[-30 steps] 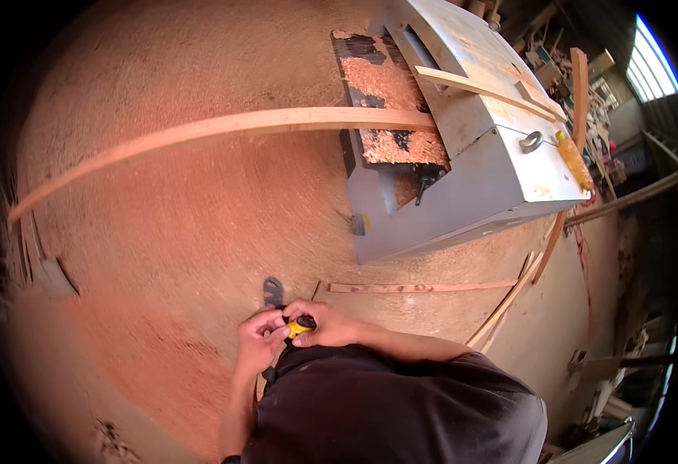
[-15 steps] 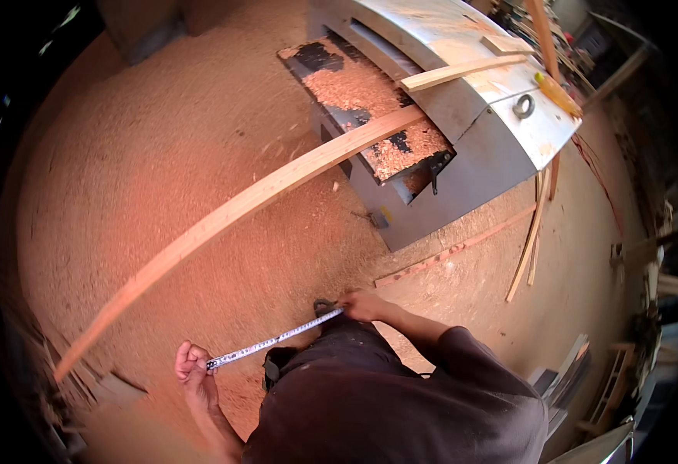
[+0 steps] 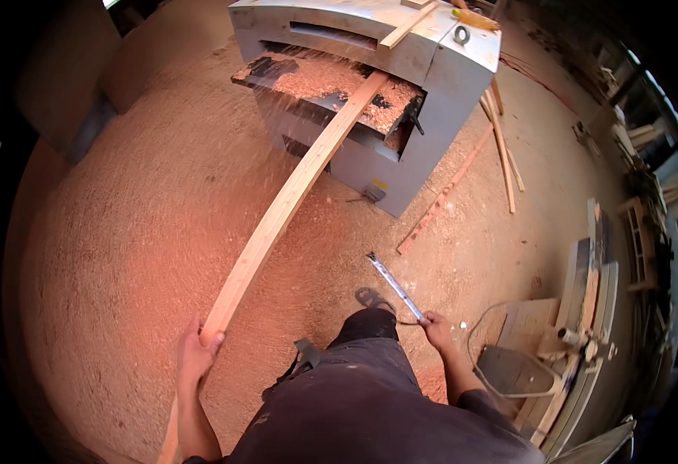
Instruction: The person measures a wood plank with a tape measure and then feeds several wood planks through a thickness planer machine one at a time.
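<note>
My left hand is closed round a long pale wooden board, thumb on one side, at lower left. The board's far end lies in the opening of a grey planer machine, over its chip-covered table. In my right hand, off to the right of my body, is a tape measure. A length of its white blade sticks out forward and to the left, the tip free in the air. The tape's case is hidden in the fingers.
Wood chips cover the floor. On the machine top lie a short wood strip, a metal ring and a yellow object. Thin strips lie right of the machine. Boards and a grey scoop-shaped container stand at lower right.
My left hand has let go of the tape's end and taken hold of the board. My right hand has moved right with the tape. The view has turned, and chips now fly from the machine.
</note>
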